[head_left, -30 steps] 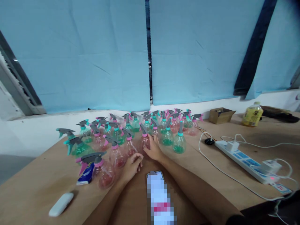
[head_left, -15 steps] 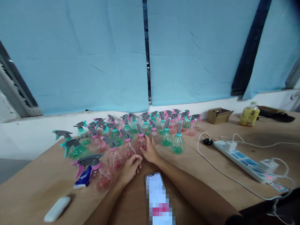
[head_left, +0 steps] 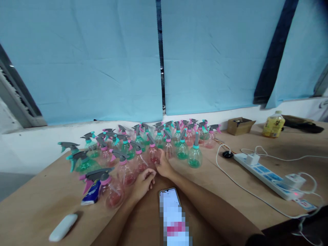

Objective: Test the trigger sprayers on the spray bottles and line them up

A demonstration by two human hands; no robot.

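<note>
Round clear spray bottles with grey trigger heads stand in a cluster, some with pink collars and red liquid, others with teal collars and green liquid. My right hand (head_left: 165,165) is at the right side of a pink-collared spray bottle (head_left: 153,153), its thumb and fingers around the lower part. That bottle stands on the table close beside another pink-collared bottle (head_left: 139,160). My left hand (head_left: 145,182) rests with its fingers curled and nothing visible in them, right of a pink-collared bottle (head_left: 126,173). Between my forearms lies a phone (head_left: 170,201), its screen partly pixelated.
At the left are a blue packet (head_left: 91,194), a near bottle (head_left: 112,194) and a white oblong case (head_left: 63,228). To the right lie a power strip (head_left: 263,174) with chargers and loose white cables, a cardboard box (head_left: 240,127) and a yellow drink bottle (head_left: 273,125). Blue sheets cover the window behind.
The pink-collared bottle at my right hand has shifted slightly left, towards its neighbour. My right hand has moved only a little, and my left hand has stayed in place.
</note>
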